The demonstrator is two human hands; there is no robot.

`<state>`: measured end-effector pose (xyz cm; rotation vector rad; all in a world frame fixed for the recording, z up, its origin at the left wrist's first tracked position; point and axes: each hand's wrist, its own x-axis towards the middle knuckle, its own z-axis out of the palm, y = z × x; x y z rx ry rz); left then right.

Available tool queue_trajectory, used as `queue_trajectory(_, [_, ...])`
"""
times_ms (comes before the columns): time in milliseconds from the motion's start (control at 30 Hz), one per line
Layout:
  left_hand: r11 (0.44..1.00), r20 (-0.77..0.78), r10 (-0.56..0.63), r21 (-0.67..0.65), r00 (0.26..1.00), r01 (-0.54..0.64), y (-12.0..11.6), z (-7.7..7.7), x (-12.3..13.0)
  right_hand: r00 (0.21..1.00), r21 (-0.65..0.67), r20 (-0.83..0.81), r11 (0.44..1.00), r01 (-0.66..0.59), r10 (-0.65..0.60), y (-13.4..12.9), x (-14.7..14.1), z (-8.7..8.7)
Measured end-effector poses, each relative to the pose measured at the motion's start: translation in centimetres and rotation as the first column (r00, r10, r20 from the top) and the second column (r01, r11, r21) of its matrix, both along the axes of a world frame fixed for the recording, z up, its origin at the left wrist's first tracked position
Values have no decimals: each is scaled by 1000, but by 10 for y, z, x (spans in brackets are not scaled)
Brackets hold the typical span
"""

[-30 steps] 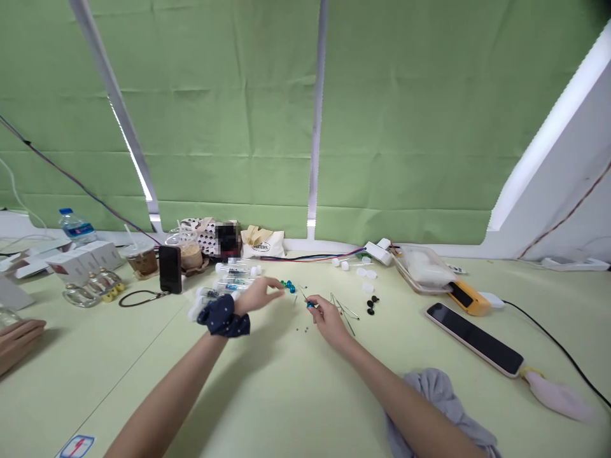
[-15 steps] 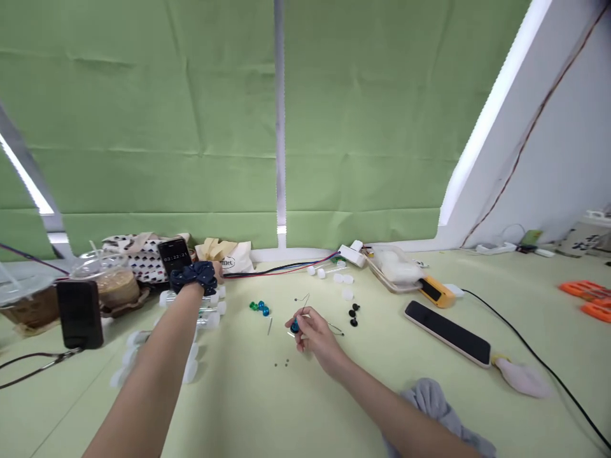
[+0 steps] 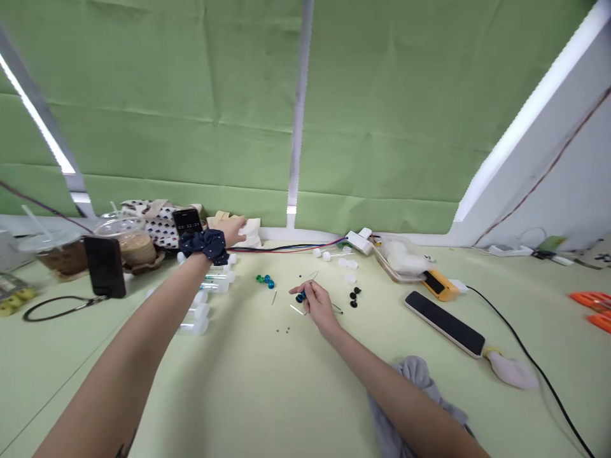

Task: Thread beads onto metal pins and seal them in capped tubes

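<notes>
My left hand (image 3: 232, 230), with a dark blue scrunchie (image 3: 204, 247) at the wrist, reaches to the back left, in front of a cream cloth bag (image 3: 252, 231). Its fingers stretch out to the right; I cannot tell whether they touch the bag. Near the middle of the table, my right hand (image 3: 319, 306) pinches a small blue knob-shaped piece (image 3: 300, 297) between thumb and fingers. A thin bent wire (image 3: 314, 275) shows just behind it. To the left lie blue and green knobs (image 3: 268, 282) and a short metal rod (image 3: 274, 297). Tiny dark discs (image 3: 287, 330) lie nearer me.
Clear tubes with white caps (image 3: 217, 286) lie by my left forearm. Black knobs (image 3: 354, 296) sit right of my right hand. Further out are a phone (image 3: 445, 323), a yellow device (image 3: 440, 285), a plastic tray (image 3: 387, 270), a grey cloth (image 3: 413, 372) and drink cups (image 3: 61, 254).
My left hand, earlier mostly hidden behind the scrunchie, now extends to the right in front of the bag. My right hand keeps hold of the blue piece. The view has shifted.
</notes>
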<state>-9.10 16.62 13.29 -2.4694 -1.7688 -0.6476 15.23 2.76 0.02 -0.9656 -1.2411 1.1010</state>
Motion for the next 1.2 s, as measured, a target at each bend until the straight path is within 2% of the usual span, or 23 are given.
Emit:
queue_trajectory(33, [1000, -3, -25, 13, 1000, 25, -6, 3, 6, 1000, 11, -3, 1000, -5, 5, 2, -1, -2])
queue_trajectory(100, [977, 62, -192, 105, 979, 185, -30, -1, 18, 998, 7, -49, 999, -34, 34, 3, -1, -4])
queue_trajectory(133, [960, 102, -268, 114, 958, 256, -48, -8, 23, 994, -2, -92, 999, -51, 51, 3, -1, -5])
queue_trajectory(200, [936, 169, -351, 49, 921, 348, -91, -28, 33, 972, -21, -215, 995, -97, 91, 2, 0, -5])
queue_trajectory(267, [923, 275, -354, -51, 894, 382, -135, -51, 42, 930, -28, -342, 987, -156, 137, -1, 2, -1])
queue_trajectory(333, [885, 431, -314, -189, 846, 425, -170, -70, 50, 888, -23, -415, 973, -231, 201, -6, 4, 3])
queue_trajectory(433, [824, 609, -228, -295, 760, 484, -199, -86, 60, 866, -13, -400, 942, -335, 302, -13, 2, 8])
queue_trajectory(533, [820, 701, -188, -274, 688, 503, -204, -90, 65, 877, -29, -318, 920, -390, 362, -20, -2, 8])
queue_trajectory(600, [831, 715, -187, -250, 674, 496, -202, -91, 65, 883, -45, -273, 912, -408, 382, -23, -5, 7])
queue_trajectory(767, [859, 705, -205, -203, 679, 469, -198, -96, 60, 889, -70, -231, 904, -421, 396, -26, -8, 4])
queue_trajectory(1033, [891, 681, -221, -150, 698, 428, -198, -97, 56, 847, -67, -308, 878, -473, 433, -27, -3, 9])
queue_trajectory(1200, [898, 674, -240, -119, 699, 423, -198, -97, 55, 874, -80, -324, 910, -406, 362, -25, -8, 10])
